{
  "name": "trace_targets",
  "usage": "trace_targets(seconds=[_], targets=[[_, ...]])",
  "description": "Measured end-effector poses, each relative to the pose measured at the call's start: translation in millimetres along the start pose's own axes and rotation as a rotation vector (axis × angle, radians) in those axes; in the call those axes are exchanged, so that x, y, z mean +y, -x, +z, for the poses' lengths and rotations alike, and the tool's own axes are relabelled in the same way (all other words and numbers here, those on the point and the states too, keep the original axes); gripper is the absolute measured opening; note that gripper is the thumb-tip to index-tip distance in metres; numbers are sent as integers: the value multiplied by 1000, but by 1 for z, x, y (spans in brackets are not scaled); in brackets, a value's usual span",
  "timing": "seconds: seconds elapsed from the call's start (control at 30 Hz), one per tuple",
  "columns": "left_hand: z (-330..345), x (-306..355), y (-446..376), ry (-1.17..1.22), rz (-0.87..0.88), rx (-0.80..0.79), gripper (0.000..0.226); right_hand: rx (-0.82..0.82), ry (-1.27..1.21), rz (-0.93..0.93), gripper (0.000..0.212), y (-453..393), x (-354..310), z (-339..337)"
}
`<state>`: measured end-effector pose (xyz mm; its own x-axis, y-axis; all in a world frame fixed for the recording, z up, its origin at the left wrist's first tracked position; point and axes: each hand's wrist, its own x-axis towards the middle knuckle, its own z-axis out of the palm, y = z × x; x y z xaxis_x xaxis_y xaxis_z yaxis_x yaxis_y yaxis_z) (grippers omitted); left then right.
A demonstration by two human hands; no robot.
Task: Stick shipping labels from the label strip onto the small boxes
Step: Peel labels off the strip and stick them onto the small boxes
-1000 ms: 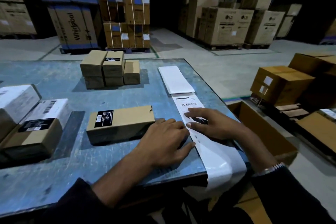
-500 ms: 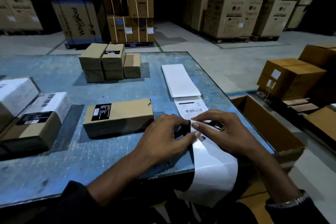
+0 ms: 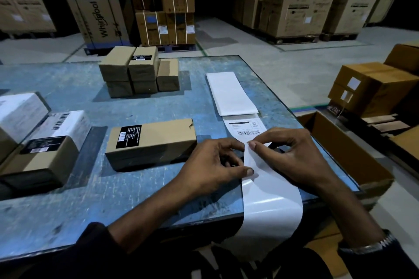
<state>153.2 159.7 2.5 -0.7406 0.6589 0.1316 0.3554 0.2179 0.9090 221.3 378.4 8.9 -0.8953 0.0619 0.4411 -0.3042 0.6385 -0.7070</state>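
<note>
Dark sleeves (image 3: 90, 253) pushed up both forearms; a silver metal watch band (image 3: 367, 247) circles the right wrist.

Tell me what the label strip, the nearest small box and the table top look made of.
Label strip: glossy white paper, likely release liner; it shines and bends over the edge.
Nearest small box: matte brown cardboard, corner torn.
Table top: hard, blue-painted, scuffed; possibly metal.

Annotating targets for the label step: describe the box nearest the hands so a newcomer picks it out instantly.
On the blue table, look just left of the left hand, near the front edge. The brown box lies flat and alone, a black sticker at its left end; unlike the stacked boxes behind or the white-wrapped parcels at left.
</note>
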Motion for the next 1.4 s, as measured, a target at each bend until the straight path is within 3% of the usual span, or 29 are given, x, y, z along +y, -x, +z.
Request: trace_targets(seconds=[0.13, 0.3, 0.43, 0.5, 0.63, 0.7, 0.8, 0.9, 1.07, 1.23, 1.4], targets=[[0, 1, 1, -1, 5, 27, 38, 51, -19, 72, 6, -5, 4, 1], [0, 7, 4, 40, -36, 33, 39, 340, -36, 203, 7, -26, 16, -8], [1, 16, 8, -70, -66, 80, 41, 229, -27, 203, 5, -21, 10, 0], [5, 15, 11, -297, 53, 244, 40, 193, 30, 158, 2, -17, 7, 2], [10, 20, 10, -789, 510, 479, 29, 195, -7, 151, 2, -15, 6, 1], [6, 26, -8, -847, 440, 404, 63, 194, 19, 117, 5, -15, 7, 1], [-3, 34, -44, -824, 124, -10, 126, 201, -14, 100, 11, -13, 8, 0], [1, 27, -62, -683, -53, -288, 140, 201, 16, 41, 10, -9, 6, 0], [3, 9, -66, -524, -110, -295, 149, 497, 23, 253, 12, -21, 27, -14], [3, 5, -68, -523, -137, -240, 160, 335, -85, 224, 10, -18, 21, -11], [3, 6, -67, -538, -168, -208, 167, 472, -66, 314, 3, -38, 37, -36]])
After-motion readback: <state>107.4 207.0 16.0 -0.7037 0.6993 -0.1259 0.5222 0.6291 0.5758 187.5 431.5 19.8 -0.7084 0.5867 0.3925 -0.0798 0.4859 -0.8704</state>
